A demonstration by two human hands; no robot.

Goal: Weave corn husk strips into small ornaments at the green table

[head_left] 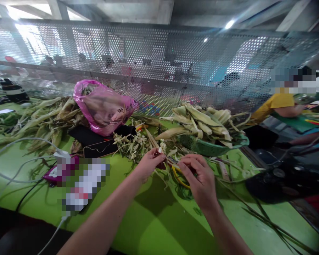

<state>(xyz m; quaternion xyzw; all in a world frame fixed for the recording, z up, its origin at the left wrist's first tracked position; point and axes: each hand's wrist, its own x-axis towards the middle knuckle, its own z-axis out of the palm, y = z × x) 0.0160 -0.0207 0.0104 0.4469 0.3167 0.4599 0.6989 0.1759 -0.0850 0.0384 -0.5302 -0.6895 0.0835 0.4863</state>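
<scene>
My left hand [149, 163] is closed in a pinch around a small pale flower [162, 145] that looks made of corn husk. Close by on the right, my right hand [200, 177] has thumb and fingers pressed together at a thin strip or tool [172, 161]; its kind is too small to tell. Both hands are above the green table [154, 226]. Just behind them lies a bunch of similar pale husk flowers [134, 143] with thin stems. A yellow ring-shaped item [180, 179] and green strands [185, 193] are beneath my hands.
Dried corn husks fill a green basket [215, 146] and form a heap [42, 118] at left. A pink plastic bag [106, 109] stands between. Power strips [76, 164] with cables lie front left; a black bag [281, 180] is right. A person in yellow [280, 101] sits beyond.
</scene>
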